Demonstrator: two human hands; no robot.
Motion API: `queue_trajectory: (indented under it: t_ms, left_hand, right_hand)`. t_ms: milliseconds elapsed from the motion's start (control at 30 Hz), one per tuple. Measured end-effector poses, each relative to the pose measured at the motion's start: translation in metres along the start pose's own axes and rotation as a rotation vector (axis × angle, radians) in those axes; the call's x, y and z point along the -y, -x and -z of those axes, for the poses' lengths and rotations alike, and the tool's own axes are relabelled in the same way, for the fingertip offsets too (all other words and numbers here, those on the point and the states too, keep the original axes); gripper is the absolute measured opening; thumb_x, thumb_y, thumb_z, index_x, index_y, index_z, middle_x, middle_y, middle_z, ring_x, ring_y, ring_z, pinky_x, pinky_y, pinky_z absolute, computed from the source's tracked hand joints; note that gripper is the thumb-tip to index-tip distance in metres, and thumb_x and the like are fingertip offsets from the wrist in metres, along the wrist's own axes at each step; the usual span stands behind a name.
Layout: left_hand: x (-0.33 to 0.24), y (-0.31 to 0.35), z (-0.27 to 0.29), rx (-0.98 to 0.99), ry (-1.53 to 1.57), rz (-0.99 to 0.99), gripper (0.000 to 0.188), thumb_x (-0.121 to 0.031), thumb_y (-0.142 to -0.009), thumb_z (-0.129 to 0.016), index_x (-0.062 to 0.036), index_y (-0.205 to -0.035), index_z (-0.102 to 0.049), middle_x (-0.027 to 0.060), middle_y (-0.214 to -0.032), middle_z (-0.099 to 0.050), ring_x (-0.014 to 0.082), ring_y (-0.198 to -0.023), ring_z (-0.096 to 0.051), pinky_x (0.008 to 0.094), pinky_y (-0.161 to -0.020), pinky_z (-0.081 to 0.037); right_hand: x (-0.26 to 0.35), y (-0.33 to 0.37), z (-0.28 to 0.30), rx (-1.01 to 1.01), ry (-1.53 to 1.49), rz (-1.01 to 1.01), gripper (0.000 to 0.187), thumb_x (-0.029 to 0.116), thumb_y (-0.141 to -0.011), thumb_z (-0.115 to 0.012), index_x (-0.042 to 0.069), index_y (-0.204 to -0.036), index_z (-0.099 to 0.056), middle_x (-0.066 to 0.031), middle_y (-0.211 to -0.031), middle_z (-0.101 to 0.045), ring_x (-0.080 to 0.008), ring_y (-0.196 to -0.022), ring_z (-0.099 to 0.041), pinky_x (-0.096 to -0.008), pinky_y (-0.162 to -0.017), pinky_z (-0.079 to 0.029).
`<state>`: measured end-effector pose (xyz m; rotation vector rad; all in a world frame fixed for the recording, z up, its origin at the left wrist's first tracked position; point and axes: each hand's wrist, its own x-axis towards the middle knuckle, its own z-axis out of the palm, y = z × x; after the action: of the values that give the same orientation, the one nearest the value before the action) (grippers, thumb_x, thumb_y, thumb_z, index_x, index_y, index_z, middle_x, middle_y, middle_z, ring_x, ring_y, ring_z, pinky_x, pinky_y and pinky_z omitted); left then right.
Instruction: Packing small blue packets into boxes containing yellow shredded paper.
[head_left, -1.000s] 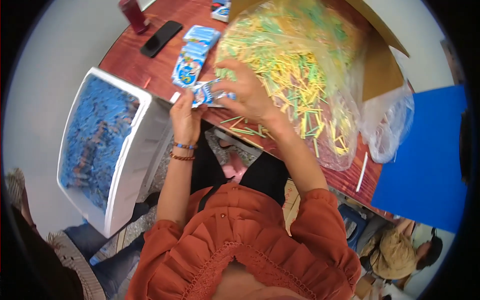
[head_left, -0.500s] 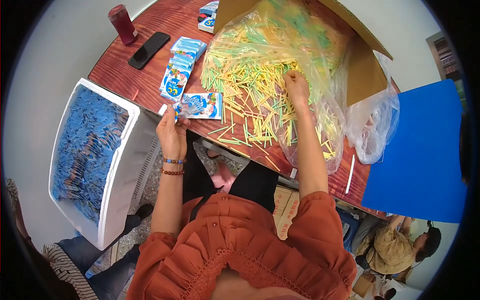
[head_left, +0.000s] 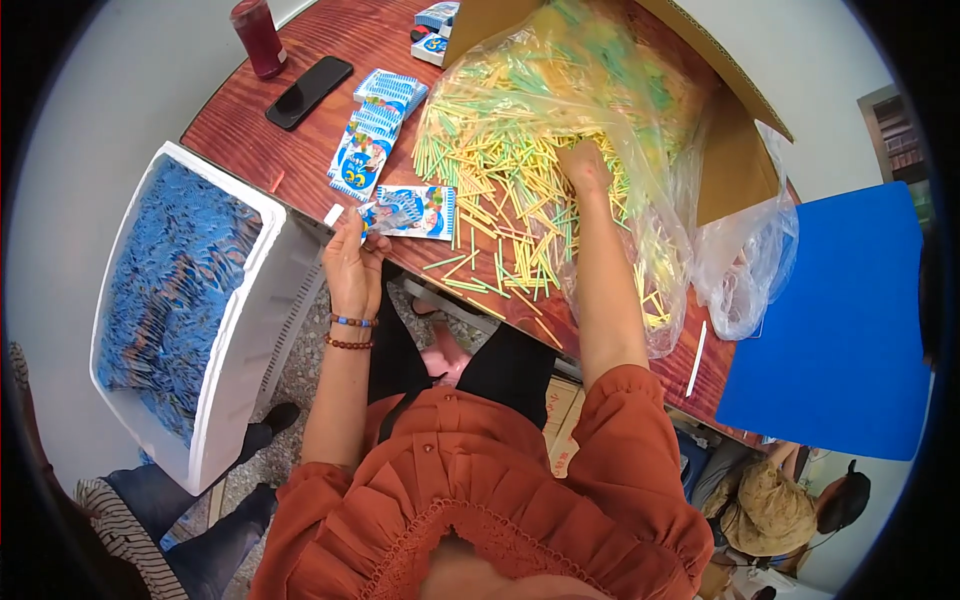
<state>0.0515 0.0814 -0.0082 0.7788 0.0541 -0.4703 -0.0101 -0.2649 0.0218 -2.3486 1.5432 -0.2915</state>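
Note:
My left hand (head_left: 352,265) is at the table's near edge, fingers closed on a small clear-and-blue packet (head_left: 383,216). A small white piece (head_left: 333,215) shows at its fingertips. Just beyond, a flat blue-and-white printed packet (head_left: 437,212) lies on the table. My right hand (head_left: 585,165) reaches into a heap of thin yellow and green sticks (head_left: 500,180). Its fingers curl down among them, so what they grip is hidden. The heap spills out of a large clear plastic bag (head_left: 645,215).
A stack of packets (head_left: 365,150), a black phone (head_left: 309,92) and a red drink cup (head_left: 258,40) stand left. Beside the table is a white foam box (head_left: 272,235) full of blue packets. A cardboard box (head_left: 740,160) and blue board (head_left: 830,320) are right. Other people sit nearby.
My right hand has shifted slightly left and deeper into the sticks, its fingers now less visible. My left hand keeps its hold on the packet. The whole view has shifted a little.

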Motion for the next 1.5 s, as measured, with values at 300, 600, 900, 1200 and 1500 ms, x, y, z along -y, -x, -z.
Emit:
queue_trajectory:
  t_ms: [300, 600, 900, 1200, 1500]
  left_hand:
    - [-0.008, 0.002, -0.004, -0.002, 0.013, 0.016, 0.022, -0.024, -0.094, -0.058, -0.0029, -0.091, -0.063, 0.0015, -0.082, -0.062, 0.0092, -0.067, -0.055, 0.0247, -0.062, -0.048]
    - [0.0, 0.005, -0.009, 0.024, -0.004, 0.044, 0.022, -0.025, -0.094, -0.059, -0.0033, -0.09, -0.063, 0.0012, -0.08, -0.061, 0.0092, -0.067, -0.055, 0.0248, -0.063, -0.049]
    - [0.005, 0.005, -0.015, 0.048, 0.014, 0.083, 0.019, -0.023, -0.094, -0.06, -0.004, -0.092, -0.062, 0.0006, -0.08, -0.06, 0.0098, -0.07, -0.056, 0.0261, -0.064, -0.049]
    - [0.025, -0.011, -0.084, 0.298, -0.044, 0.168, 0.026, -0.026, -0.095, -0.055, -0.0065, -0.113, -0.057, 0.0037, -0.108, -0.062, 0.0151, -0.093, -0.058, 0.0323, -0.083, -0.046]
    - [0.092, -0.05, -0.168, 0.482, 0.037, 0.292, 0.019, -0.024, -0.094, -0.058, -0.0062, -0.1, -0.06, 0.0025, -0.097, -0.063, 0.011, -0.088, -0.057, 0.0266, -0.076, -0.045]
  right_hand:
    - [-0.044, -0.032, 0.002, 0.37, -0.033, 0.228, 0.042, 0.021, -0.084, -0.048, -0.012, -0.106, -0.06, -0.0315, -0.104, -0.062, -0.0392, -0.101, -0.06, -0.0405, -0.088, -0.044]
    - [-0.059, 0.004, 0.042, 0.65, -0.414, 0.132, 0.049, 0.021, -0.087, -0.054, -0.009, -0.125, -0.045, -0.0209, -0.118, -0.055, -0.0276, -0.11, -0.052, -0.0332, -0.096, -0.038]
    - [-0.075, 0.019, 0.032, 0.701, -1.132, 0.098, 0.012, 0.011, -0.095, -0.048, 0.0, -0.1, -0.048, -0.0084, -0.085, -0.06, -0.0173, -0.07, -0.056, -0.0305, -0.061, -0.046]
    - [-0.051, 0.057, 0.025, 0.948, -1.586, 0.129, 0.014, 0.014, -0.097, -0.048, 0.004, -0.106, -0.048, -0.0048, -0.081, -0.053, -0.019, -0.07, -0.055, -0.0319, -0.064, -0.049]
    - [-0.036, 0.073, 0.029, 1.129, -1.152, 0.155, 0.021, 0.013, -0.09, -0.059, 0.001, -0.104, -0.049, -0.0066, -0.079, -0.06, -0.0132, -0.063, -0.058, -0.0248, -0.05, -0.045]
